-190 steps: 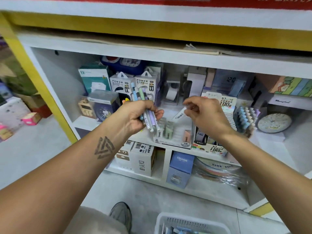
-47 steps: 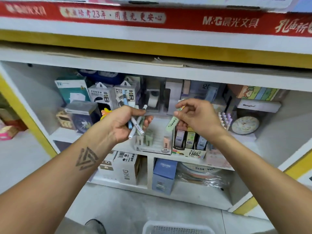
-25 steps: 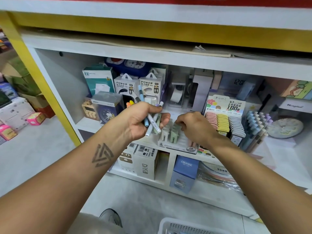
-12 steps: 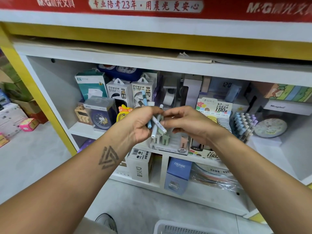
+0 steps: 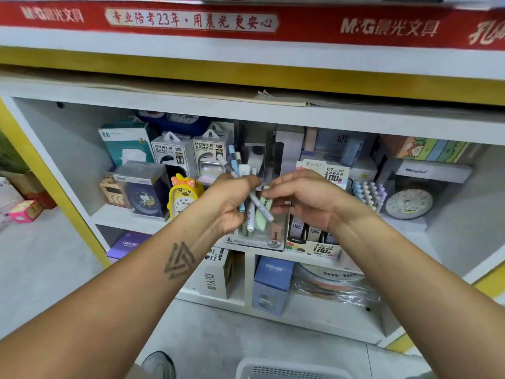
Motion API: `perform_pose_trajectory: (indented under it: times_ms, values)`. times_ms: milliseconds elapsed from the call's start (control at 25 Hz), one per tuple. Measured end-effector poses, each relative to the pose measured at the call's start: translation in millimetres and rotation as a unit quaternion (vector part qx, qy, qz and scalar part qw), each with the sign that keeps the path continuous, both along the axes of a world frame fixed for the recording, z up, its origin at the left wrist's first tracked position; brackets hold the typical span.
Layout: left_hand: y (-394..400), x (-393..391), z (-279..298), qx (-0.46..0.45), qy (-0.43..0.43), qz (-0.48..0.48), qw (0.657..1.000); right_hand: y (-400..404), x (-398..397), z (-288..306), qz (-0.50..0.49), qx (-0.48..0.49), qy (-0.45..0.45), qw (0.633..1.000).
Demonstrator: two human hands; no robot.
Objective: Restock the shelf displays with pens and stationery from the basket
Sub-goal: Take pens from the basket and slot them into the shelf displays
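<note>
My left hand (image 5: 229, 203) grips a bundle of pastel pens (image 5: 240, 173), blue, white and grey, their caps sticking up past my knuckles. My right hand (image 5: 308, 199) is right beside it and pinches a pale green pen (image 5: 264, 205) that crosses the bundle's lower ends. Both hands hover in front of the clear pen display box (image 5: 266, 239) marked 2B on the middle shelf. To its right stands the lead refill display (image 5: 322, 173) marked 100. The white basket (image 5: 289, 369) shows only its rim at the bottom edge.
Power bank boxes (image 5: 191, 154), a dark clock box (image 5: 144, 192) and a yellow duck clock (image 5: 183, 198) fill the shelf's left. Pastel pens in a rack (image 5: 369, 192) and a round clock (image 5: 410, 203) sit right. Blue and white boxes (image 5: 273, 280) stand below. My shoe (image 5: 161, 365) is on the floor.
Over the last second my right hand came up from the display box to the bundle and took hold of a green pen there. The camera tilted upward.
</note>
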State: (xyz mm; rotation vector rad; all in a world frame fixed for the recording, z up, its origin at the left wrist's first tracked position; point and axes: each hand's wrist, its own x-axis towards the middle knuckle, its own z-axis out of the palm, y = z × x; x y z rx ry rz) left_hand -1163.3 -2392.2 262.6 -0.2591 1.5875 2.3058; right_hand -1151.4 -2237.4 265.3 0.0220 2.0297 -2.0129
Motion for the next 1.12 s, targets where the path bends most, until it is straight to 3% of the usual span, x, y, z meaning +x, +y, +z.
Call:
perform_pose_trajectory:
  times_ms: [280,480,640,880,1000,1120]
  values:
    - [-21.2,-10.4,-4.8,-0.030,-0.023,0.020,0.999,15.7,-5.6,5.3,-0.060,-0.058,0.013,0.996]
    - [-32.2,-16.0,-5.9,-0.027,-0.034,0.010,0.999,10.7,-13.9,3.9,-0.058,0.005,0.053,0.997]
    - [-35.7,-18.9,-5.8,-0.029,-0.051,0.005,0.998,4.2,-19.9,0.4,-0.043,0.004,0.062,0.997]
    - [-36.1,-12.8,-4.5,-0.024,-0.061,-0.023,0.998,-4.5,-22.7,-6.6,-0.023,0.123,0.189,0.974]
    - [-34.9,-13.2,-3.8,-0.038,-0.022,-0.001,0.999,-3.9,-21.6,-9.0,-0.042,0.068,0.182,0.980]
    - [-31.7,-12.8,-4.5,-0.012,-0.024,0.002,1.000,-8.2,-19.4,-15.2,-0.060,-0.082,0.106,0.989]
